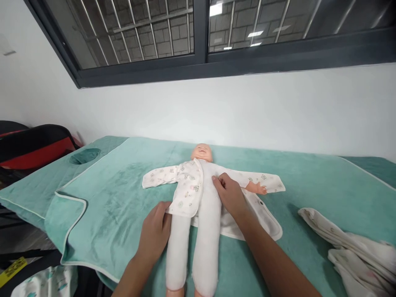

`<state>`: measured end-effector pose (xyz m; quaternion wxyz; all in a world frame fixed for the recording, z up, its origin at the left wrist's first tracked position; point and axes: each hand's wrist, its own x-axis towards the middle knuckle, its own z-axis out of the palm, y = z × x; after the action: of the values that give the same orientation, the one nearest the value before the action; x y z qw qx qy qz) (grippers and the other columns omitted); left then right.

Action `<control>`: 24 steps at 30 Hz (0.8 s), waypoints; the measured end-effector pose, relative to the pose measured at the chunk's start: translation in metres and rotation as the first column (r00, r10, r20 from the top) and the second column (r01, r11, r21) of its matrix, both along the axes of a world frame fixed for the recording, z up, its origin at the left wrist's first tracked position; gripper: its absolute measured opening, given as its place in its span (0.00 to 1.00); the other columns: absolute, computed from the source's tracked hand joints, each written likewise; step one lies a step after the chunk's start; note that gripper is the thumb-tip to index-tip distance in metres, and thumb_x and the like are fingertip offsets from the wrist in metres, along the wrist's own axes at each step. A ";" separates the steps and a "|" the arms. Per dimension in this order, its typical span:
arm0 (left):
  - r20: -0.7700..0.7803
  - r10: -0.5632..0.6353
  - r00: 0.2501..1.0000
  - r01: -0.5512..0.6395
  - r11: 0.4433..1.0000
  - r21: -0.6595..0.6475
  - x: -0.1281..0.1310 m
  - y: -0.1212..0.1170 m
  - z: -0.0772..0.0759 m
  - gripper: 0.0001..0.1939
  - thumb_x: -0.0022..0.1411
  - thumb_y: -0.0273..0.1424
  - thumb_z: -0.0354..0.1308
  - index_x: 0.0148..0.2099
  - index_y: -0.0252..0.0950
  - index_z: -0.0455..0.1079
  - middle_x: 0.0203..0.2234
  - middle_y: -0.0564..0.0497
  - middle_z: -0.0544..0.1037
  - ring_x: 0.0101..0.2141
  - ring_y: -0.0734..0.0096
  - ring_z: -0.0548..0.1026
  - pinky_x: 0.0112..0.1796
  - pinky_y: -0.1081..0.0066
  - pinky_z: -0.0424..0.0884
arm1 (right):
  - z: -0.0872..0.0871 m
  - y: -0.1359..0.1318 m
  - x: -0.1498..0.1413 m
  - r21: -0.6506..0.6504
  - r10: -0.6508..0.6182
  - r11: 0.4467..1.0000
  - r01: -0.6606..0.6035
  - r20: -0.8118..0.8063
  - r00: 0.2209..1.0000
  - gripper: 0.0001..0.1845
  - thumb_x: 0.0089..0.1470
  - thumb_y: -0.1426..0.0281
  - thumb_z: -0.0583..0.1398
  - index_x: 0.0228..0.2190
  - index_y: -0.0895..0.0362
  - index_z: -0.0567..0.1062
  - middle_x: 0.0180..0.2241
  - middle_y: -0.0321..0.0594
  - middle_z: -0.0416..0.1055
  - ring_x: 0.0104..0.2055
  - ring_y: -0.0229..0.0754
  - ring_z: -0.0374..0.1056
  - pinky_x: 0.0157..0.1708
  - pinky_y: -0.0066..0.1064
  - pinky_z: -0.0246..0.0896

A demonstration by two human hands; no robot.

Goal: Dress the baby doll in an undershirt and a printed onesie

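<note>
A baby doll [209, 214] with a white cloth body and legs lies on its back, head away from me. It wears a white printed baby shirt [186, 189]; one front panel covers its chest on the left, while the other lies spread out on the right. My left hand [157, 225] is closed on the shirt's lower left corner. Over the right side of the doll's torso, my right hand [229, 192] has its fingers curled and pressed together; what they pinch is hidden. The doll's bare hand [256, 188] lies against the right sleeve [272, 182].
A green cover [123, 222] spreads over the bed, which has a face hole [85, 156] at the left. Folded printed baby clothes [361, 251] lie at the right. Black and red chairs [37, 144] stand left. Behind are a white wall and a barred window [154, 29].
</note>
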<state>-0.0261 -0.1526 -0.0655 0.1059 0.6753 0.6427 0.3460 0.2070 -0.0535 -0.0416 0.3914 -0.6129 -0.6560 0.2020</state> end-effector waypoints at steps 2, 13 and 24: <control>-0.001 -0.010 1.000 0.010 0.999 0.044 0.000 -0.012 -0.006 0.10 0.66 0.32 0.46 0.41 0.40 0.69 0.31 0.52 0.76 0.33 0.66 0.75 0.35 0.67 0.71 | -0.002 0.001 0.000 0.000 -0.001 1.000 0.001 -0.012 1.000 0.21 0.59 0.53 0.52 0.22 0.53 0.58 0.19 0.29 0.59 0.25 0.39 0.57 0.27 0.30 0.47; 0.203 -0.030 0.979 0.000 0.989 0.150 0.022 0.018 0.034 0.12 0.68 0.37 0.46 0.44 0.41 0.69 0.43 0.48 0.76 0.46 0.62 0.73 0.48 0.62 0.68 | -0.002 0.007 0.005 -0.128 -0.032 0.991 0.043 0.083 0.996 0.28 0.63 0.51 0.45 0.19 0.53 0.65 0.23 0.39 0.71 0.29 0.44 0.65 0.31 0.32 0.54; 0.084 -0.473 0.877 0.478 0.877 -0.056 0.096 0.117 0.086 0.24 0.70 0.41 0.40 0.62 0.40 0.63 0.60 0.47 0.69 0.61 0.63 0.63 0.61 0.60 0.56 | -0.009 0.007 0.005 -0.032 0.082 0.996 -0.083 -0.026 0.996 0.23 0.65 0.56 0.43 0.28 0.54 0.68 0.32 0.41 0.74 0.38 0.44 0.68 0.41 0.33 0.58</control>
<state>0.0699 -0.0358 0.0205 0.2344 0.7959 0.4658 0.3076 0.2123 -0.0467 -0.0510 0.3805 -0.5892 -0.6725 0.2363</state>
